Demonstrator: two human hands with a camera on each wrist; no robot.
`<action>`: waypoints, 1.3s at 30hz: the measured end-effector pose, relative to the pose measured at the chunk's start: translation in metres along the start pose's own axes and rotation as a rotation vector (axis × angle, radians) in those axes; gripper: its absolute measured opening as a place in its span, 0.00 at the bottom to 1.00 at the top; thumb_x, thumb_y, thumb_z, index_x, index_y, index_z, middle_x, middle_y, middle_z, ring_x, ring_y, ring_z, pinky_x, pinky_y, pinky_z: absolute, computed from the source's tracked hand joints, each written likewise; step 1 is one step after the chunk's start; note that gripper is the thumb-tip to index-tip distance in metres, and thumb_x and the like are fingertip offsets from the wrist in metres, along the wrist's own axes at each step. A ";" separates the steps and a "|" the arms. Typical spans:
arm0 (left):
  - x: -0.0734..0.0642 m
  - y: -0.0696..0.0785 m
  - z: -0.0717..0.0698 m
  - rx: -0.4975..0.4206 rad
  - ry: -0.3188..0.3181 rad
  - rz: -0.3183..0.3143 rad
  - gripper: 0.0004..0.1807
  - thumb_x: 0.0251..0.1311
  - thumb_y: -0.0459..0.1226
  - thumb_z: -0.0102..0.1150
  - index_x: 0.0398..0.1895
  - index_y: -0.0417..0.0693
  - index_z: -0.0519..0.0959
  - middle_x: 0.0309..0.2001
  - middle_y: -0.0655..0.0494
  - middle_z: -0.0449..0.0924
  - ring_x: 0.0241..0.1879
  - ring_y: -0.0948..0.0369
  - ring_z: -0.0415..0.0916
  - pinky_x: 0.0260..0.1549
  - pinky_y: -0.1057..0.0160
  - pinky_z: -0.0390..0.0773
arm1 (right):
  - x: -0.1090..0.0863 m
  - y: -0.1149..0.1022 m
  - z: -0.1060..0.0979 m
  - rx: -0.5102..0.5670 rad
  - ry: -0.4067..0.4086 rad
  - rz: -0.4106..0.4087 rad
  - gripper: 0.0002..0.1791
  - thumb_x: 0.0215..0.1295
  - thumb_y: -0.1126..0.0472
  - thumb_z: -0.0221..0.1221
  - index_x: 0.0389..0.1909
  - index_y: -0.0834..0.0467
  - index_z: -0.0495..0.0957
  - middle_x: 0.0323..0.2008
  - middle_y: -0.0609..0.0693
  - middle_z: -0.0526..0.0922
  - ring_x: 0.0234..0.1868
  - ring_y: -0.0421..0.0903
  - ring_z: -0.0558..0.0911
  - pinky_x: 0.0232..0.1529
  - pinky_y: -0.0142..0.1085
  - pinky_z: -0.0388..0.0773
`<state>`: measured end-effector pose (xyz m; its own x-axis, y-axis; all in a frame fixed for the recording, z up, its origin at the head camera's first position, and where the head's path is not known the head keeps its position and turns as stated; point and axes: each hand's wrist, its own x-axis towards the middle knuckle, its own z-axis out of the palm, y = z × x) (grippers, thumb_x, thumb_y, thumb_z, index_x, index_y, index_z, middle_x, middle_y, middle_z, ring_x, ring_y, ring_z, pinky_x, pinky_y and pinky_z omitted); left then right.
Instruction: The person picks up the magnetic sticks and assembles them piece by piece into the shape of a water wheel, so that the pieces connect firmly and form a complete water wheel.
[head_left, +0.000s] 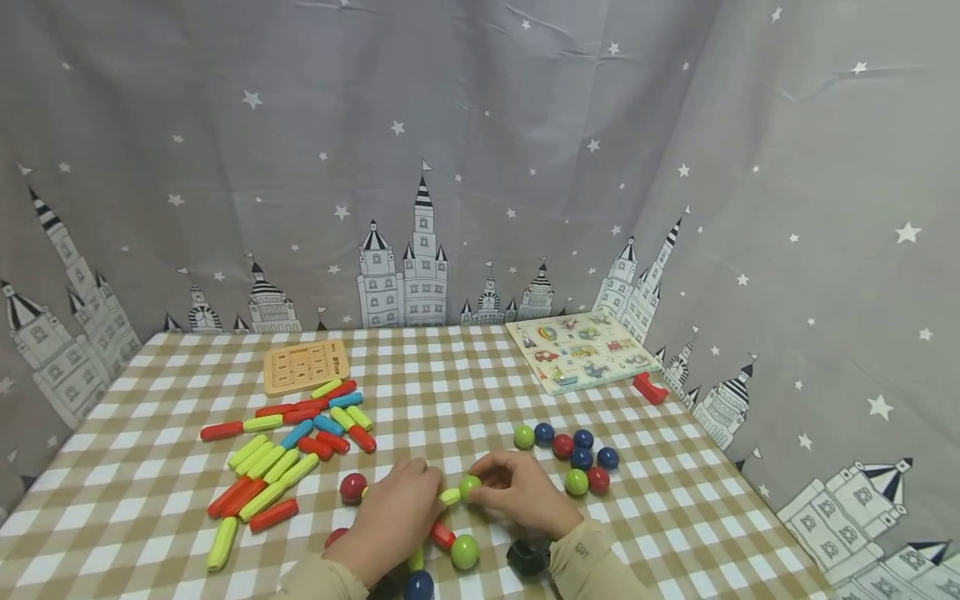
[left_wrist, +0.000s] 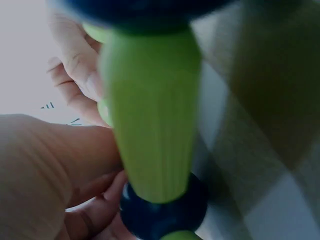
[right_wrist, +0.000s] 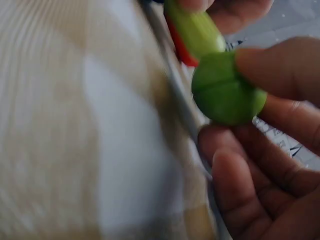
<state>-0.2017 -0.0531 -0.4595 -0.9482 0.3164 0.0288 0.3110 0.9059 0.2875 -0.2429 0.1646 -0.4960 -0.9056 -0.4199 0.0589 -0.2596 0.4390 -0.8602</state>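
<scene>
My right hand (head_left: 525,493) pinches a green ball (head_left: 469,488) between thumb and fingers. The ball touches the end of a yellow-green rod (head_left: 449,497), which my left hand (head_left: 397,515) holds; in the right wrist view the left fingertips lie on that rod (right_wrist: 200,30). Around and under the left hand is a joined frame of rods and balls: a red ball (head_left: 353,488), a red rod (head_left: 442,535), another green ball (head_left: 465,552) and a blue ball (head_left: 418,586). Close up in the left wrist view, a green rod (left_wrist: 152,115) runs between two blue balls. The left palm hides part of the frame.
Left of the hands lie several loose red, green and blue rods (head_left: 273,517). Several loose balls (head_left: 581,458) sit to the right. Farther back are a wooden number puzzle (head_left: 306,367), a picture board (head_left: 583,350) and a red block (head_left: 649,389) on the checked tablecloth (head_left: 435,383).
</scene>
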 end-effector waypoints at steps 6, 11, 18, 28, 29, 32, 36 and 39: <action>-0.009 -0.011 -0.001 -0.001 0.048 0.016 0.10 0.59 0.46 0.74 0.38 0.54 0.84 0.31 0.62 0.71 0.33 0.62 0.66 0.28 0.63 0.71 | 0.002 -0.002 0.004 -0.036 0.009 -0.019 0.14 0.63 0.54 0.71 0.47 0.52 0.86 0.39 0.45 0.87 0.37 0.38 0.83 0.39 0.30 0.79; -0.026 -0.025 -0.009 -0.008 0.040 -0.019 0.09 0.58 0.47 0.75 0.38 0.57 0.86 0.31 0.63 0.73 0.33 0.62 0.67 0.31 0.60 0.72 | 0.004 -0.002 0.002 -0.215 0.388 -0.060 0.14 0.63 0.62 0.69 0.49 0.57 0.86 0.37 0.48 0.84 0.29 0.36 0.77 0.32 0.30 0.75; -0.033 -0.033 -0.013 -0.061 -0.003 -0.015 0.11 0.60 0.46 0.73 0.44 0.59 0.87 0.35 0.66 0.79 0.37 0.64 0.71 0.38 0.58 0.79 | 0.014 0.003 -0.007 -0.396 0.676 -0.073 0.20 0.56 0.73 0.67 0.52 0.65 0.85 0.51 0.60 0.84 0.30 0.40 0.78 0.33 0.31 0.76; -0.032 -0.050 -0.017 -0.095 -0.027 0.110 0.09 0.59 0.42 0.74 0.41 0.65 0.86 0.39 0.70 0.80 0.40 0.66 0.73 0.34 0.61 0.78 | 0.014 0.009 -0.007 -0.292 0.451 0.071 0.18 0.58 0.67 0.69 0.51 0.58 0.86 0.41 0.51 0.84 0.31 0.40 0.80 0.31 0.30 0.77; -0.032 -0.052 -0.017 -0.090 -0.034 0.131 0.09 0.59 0.42 0.74 0.41 0.66 0.86 0.39 0.70 0.80 0.40 0.66 0.74 0.33 0.62 0.78 | 0.013 0.009 -0.008 -0.263 0.413 0.085 0.18 0.59 0.66 0.70 0.52 0.57 0.86 0.38 0.49 0.84 0.28 0.39 0.78 0.28 0.29 0.76; -0.029 -0.059 -0.021 -0.088 -0.068 0.180 0.10 0.59 0.42 0.74 0.42 0.67 0.87 0.41 0.69 0.81 0.42 0.66 0.75 0.35 0.60 0.80 | 0.011 0.009 -0.009 -0.167 0.291 0.116 0.18 0.61 0.61 0.71 0.53 0.54 0.86 0.29 0.46 0.82 0.23 0.37 0.76 0.23 0.29 0.73; -0.024 -0.060 -0.027 -0.095 -0.117 0.193 0.10 0.59 0.40 0.73 0.42 0.66 0.87 0.41 0.70 0.81 0.42 0.67 0.75 0.39 0.57 0.81 | 0.011 0.010 -0.011 -0.120 0.223 0.096 0.18 0.61 0.58 0.72 0.52 0.54 0.86 0.31 0.46 0.85 0.25 0.38 0.78 0.23 0.30 0.74; -0.019 -0.054 -0.030 -0.088 -0.109 0.167 0.07 0.59 0.42 0.74 0.40 0.63 0.87 0.37 0.70 0.80 0.38 0.68 0.74 0.37 0.59 0.79 | 0.010 0.011 -0.013 -0.126 0.227 0.086 0.18 0.61 0.58 0.72 0.52 0.54 0.86 0.37 0.45 0.86 0.28 0.39 0.79 0.26 0.30 0.76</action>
<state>-0.2022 -0.1162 -0.4471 -0.8698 0.4930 -0.0188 0.4520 0.8116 0.3700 -0.2593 0.1755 -0.4988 -0.9745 -0.1940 0.1124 -0.2048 0.5664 -0.7982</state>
